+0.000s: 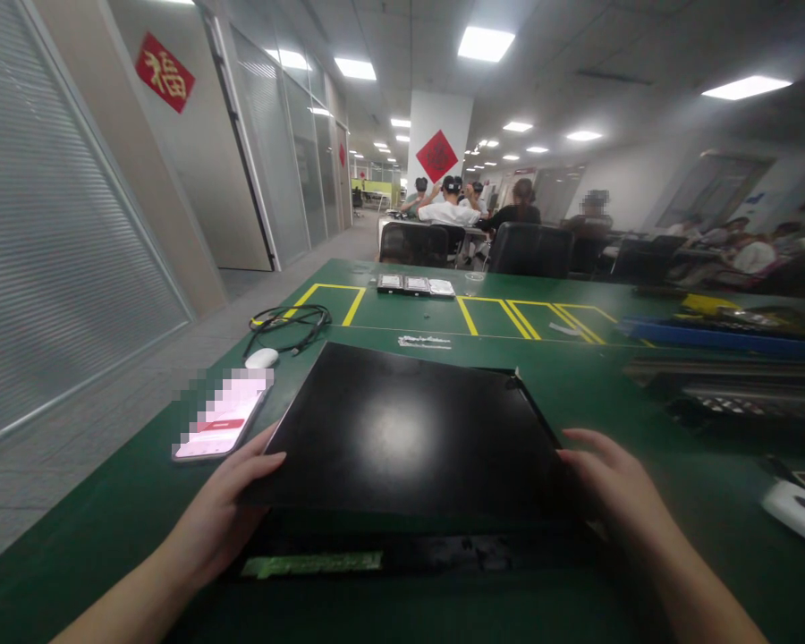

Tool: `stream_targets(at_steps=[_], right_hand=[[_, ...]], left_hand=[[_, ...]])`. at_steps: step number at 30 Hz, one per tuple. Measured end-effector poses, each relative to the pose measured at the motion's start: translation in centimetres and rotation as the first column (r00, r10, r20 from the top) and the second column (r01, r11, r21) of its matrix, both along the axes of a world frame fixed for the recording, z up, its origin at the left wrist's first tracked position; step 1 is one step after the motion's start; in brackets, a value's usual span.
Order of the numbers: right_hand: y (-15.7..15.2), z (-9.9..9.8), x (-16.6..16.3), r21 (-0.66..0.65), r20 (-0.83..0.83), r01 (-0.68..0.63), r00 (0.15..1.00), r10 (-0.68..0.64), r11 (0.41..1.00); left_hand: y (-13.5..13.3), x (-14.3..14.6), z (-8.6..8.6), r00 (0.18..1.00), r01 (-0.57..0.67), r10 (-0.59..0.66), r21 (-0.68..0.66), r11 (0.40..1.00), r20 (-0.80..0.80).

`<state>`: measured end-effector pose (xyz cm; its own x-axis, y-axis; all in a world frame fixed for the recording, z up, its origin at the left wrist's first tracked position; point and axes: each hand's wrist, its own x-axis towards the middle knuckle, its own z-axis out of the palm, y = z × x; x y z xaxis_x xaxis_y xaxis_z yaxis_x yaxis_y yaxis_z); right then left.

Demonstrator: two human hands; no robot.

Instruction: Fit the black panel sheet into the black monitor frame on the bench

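A flat black panel (402,429), like a laptop's lid or bottom cover, is tilted up over a dark laptop base (389,559) on the green table (577,376). My left hand (224,510) grips the panel's near left edge, thumb on top. My right hand (614,492) holds the near right edge, fingers curled around it. A green strip, perhaps a memory module (312,563), shows inside the base below the lifted panel.
A lit phone (221,416), a white mouse (261,359) and a coiled black cable (288,322) lie at the left. Three small drives (414,285) sit farther back between yellow floor-tape lines. Another laptop (731,385) and a white device (798,512) lie right. People sit at desks behind.
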<state>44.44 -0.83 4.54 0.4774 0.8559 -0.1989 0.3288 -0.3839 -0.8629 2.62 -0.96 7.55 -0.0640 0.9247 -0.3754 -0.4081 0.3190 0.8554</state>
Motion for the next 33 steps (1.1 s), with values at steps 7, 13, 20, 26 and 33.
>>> stream_targets(at_steps=[7,13,20,26,33], right_hand=[[0.0,-1.2,0.9,-0.008,-0.021,-0.065,0.998,0.065,0.998],[0.0,-1.4,1.1,-0.006,0.061,-0.091,0.994,0.091,0.996],[0.1,-1.3,1.1,-0.028,0.162,-0.097,0.982,0.101,0.995],[0.2,-1.8,1.4,-0.021,0.214,-0.125,0.968,0.127,0.992],[0.0,-1.1,1.1,-0.030,0.267,-0.130,0.955,0.133,0.991]], left_hand=[[0.0,0.2,-0.2,1.000,-0.023,0.023,0.004,1.000,0.015],[0.1,0.3,-0.4,0.999,-0.026,0.025,0.009,1.000,0.024],[0.4,-0.3,-1.2,0.999,0.026,-0.027,0.029,0.999,0.033],[0.7,-0.2,-1.3,0.998,-0.004,0.004,0.007,1.000,0.064],[1.0,0.0,-0.8,0.991,-0.105,0.112,-0.087,0.991,0.075]])
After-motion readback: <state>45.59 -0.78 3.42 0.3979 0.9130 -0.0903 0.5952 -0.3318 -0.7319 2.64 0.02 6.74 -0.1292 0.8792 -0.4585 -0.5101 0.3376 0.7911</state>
